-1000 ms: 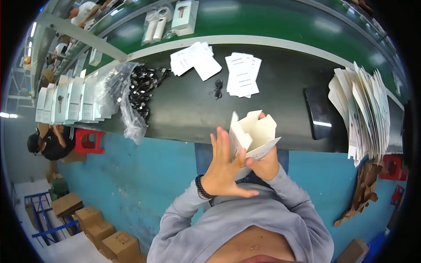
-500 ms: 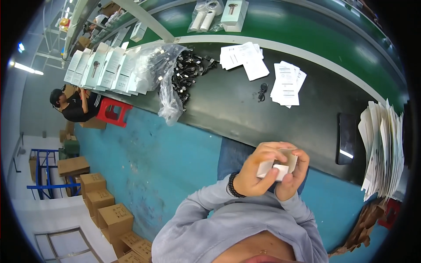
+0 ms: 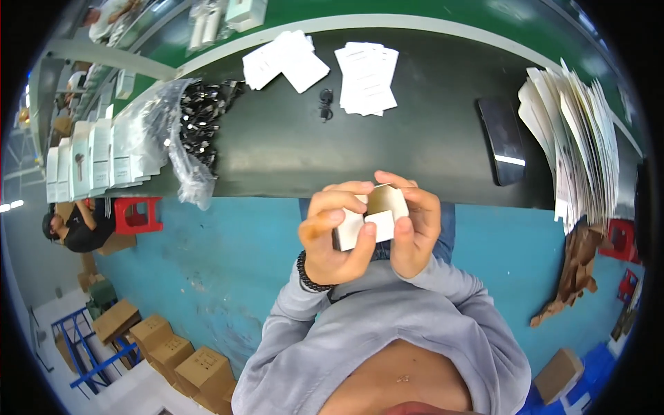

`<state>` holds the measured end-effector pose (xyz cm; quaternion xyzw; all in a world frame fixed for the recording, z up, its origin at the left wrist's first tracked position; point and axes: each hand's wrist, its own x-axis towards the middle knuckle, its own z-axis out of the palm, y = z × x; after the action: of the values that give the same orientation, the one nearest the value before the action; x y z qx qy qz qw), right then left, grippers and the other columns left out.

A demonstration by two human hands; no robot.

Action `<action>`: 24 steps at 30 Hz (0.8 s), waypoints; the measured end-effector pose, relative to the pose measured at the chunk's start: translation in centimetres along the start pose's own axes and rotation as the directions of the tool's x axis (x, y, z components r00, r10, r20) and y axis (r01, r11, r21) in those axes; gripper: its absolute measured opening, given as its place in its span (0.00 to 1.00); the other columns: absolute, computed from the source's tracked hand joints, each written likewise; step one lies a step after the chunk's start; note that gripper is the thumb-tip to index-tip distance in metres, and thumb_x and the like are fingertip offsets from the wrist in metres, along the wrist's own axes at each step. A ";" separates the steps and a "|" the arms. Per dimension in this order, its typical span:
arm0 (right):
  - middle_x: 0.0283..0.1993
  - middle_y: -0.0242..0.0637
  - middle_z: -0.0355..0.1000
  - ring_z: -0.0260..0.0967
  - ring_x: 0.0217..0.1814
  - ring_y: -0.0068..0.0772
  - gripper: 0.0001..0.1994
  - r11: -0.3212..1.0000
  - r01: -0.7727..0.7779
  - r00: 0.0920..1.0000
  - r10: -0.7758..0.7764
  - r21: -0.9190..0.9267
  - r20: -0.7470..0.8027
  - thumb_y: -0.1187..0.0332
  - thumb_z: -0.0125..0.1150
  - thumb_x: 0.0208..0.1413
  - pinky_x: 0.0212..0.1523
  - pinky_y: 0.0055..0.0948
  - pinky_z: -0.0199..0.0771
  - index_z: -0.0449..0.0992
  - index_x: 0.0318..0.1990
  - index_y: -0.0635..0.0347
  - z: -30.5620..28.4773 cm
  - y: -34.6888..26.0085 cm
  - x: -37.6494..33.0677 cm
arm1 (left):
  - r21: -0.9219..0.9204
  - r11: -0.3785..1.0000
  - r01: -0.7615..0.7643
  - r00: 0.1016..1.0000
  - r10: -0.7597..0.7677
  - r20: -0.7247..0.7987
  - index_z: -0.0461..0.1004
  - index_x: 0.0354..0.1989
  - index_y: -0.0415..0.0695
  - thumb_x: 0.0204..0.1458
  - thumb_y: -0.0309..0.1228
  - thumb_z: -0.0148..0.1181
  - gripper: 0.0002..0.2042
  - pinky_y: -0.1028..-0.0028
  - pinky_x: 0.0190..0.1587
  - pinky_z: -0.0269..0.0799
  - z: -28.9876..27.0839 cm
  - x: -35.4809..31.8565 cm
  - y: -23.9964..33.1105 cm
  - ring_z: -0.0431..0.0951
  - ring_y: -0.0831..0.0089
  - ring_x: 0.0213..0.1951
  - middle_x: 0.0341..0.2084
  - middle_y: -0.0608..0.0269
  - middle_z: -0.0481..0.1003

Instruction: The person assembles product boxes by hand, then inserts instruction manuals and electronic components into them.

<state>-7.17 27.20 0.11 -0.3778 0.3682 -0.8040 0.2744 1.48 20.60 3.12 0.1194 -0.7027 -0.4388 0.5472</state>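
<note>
Dark worktable carrying white leaflets and flat cartons, left hand and right hand both gripping small white box, fingers closing around it

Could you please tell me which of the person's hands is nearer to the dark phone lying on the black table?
The right hand is nearer: the dark phone lies up and to its right. The left hand is farther off, across the small white box both hold.

Both hands meet in front of the chest, grey-sleeved forearms rising from the lower edge. The left hand, a dark bead band at its wrist, curls its fingers inward, thumb raised; the right hand cups opposite, fingers bent.
</note>
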 end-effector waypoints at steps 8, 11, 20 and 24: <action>0.54 0.54 0.61 0.67 0.45 0.34 0.11 0.946 -0.016 0.972 0.091 -0.323 0.216 0.67 0.51 0.57 0.44 0.29 0.67 0.72 0.41 0.66 -1.6 -1.3 0.3 | 0.095 0.993 -0.067 0.976 0.046 0.211 0.55 0.51 0.53 0.36 0.18 0.59 0.31 0.69 0.32 0.61 -1.4 -0.7 -0.8 0.68 0.67 0.31 0.31 0.61 0.64; 0.51 0.44 0.64 0.68 0.41 0.24 0.08 0.922 -0.357 0.905 0.381 -0.151 0.191 0.79 0.54 0.50 0.35 0.22 0.71 0.72 0.39 0.66 -1.2 -1.3 0.2 | 0.074 0.990 -0.122 0.986 0.112 0.123 0.54 0.52 0.57 0.29 0.26 0.70 0.39 0.70 0.31 0.62 -1.1 -0.6 -0.7 0.66 0.66 0.33 0.35 0.59 0.63; 0.50 0.46 0.61 0.65 0.48 0.26 0.16 0.791 -0.612 0.774 0.601 -0.008 0.200 0.81 0.51 0.50 0.41 0.22 0.71 0.56 0.45 0.62 -1.6 -1.3 0.6 | 0.249 0.962 -0.111 0.970 0.051 0.236 0.43 0.60 0.62 0.14 0.46 0.79 0.59 0.69 0.34 0.71 -1.8 -1.2 -0.7 0.67 0.64 0.38 0.44 0.51 0.59; 0.58 0.51 0.56 0.60 0.57 0.36 0.30 0.856 -0.506 0.835 0.456 0.103 0.308 0.64 0.58 0.52 0.55 0.36 0.61 0.50 0.58 0.62 -2.0 -0.3 0.2 | 0.083 0.995 -0.063 0.994 0.055 0.098 0.48 0.60 0.58 0.17 0.45 0.78 0.55 0.68 0.36 0.70 -1.9 -1.2 -0.7 0.67 0.66 0.39 0.44 0.52 0.60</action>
<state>-8.98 27.96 -0.47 -0.3531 0.3362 -0.6788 0.5492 3.34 20.03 1.84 0.1009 -0.7496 -0.3968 0.5200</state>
